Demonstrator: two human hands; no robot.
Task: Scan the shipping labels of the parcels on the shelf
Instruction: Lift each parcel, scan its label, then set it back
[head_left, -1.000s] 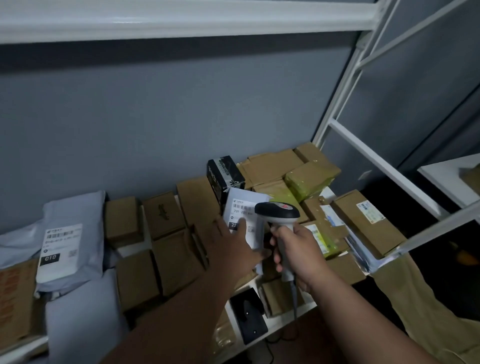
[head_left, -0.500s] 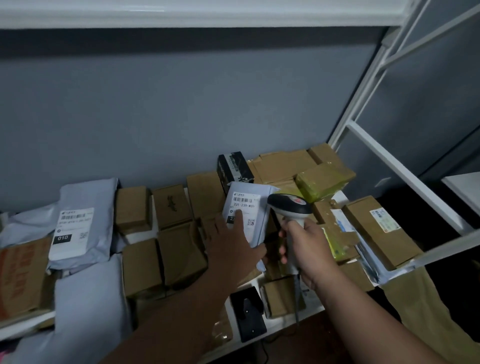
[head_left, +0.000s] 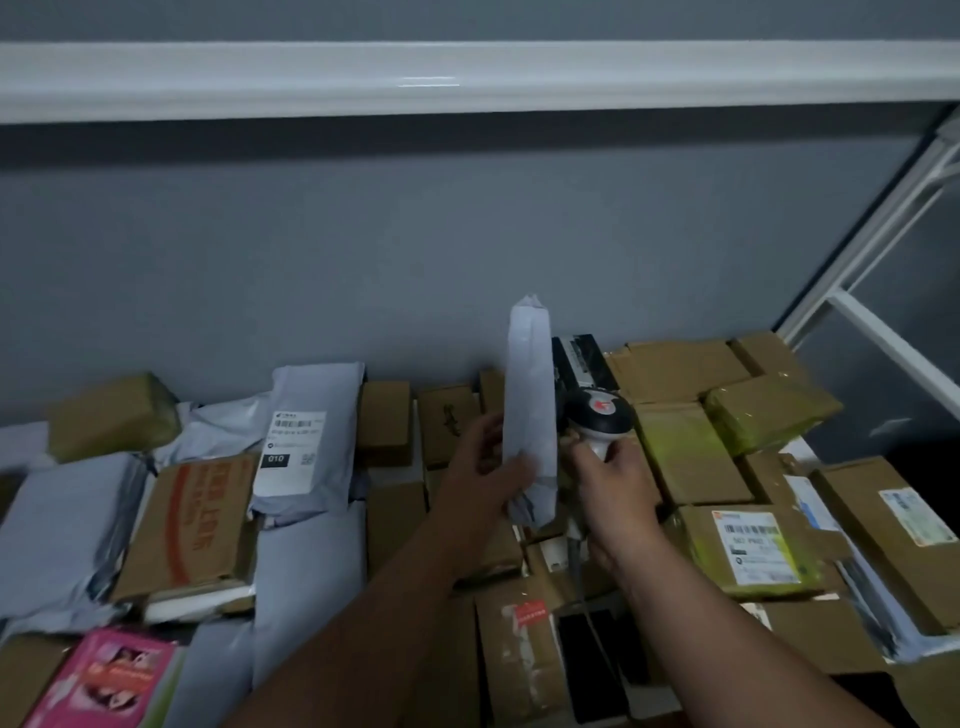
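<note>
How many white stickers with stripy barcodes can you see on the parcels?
3. One is on the grey mailer bag at the left, one on the yellow-taped box at the right, and one on the brown box at the far right. More may be hidden, such as on the held parcel.

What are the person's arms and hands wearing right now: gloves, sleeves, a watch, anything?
Nothing shows on them. The left hand and right hand are bare, with no gloves or visible rings. Both forearms are uncovered down to the frame's bottom edge: no sleeves, watch or wristband in view.
</note>
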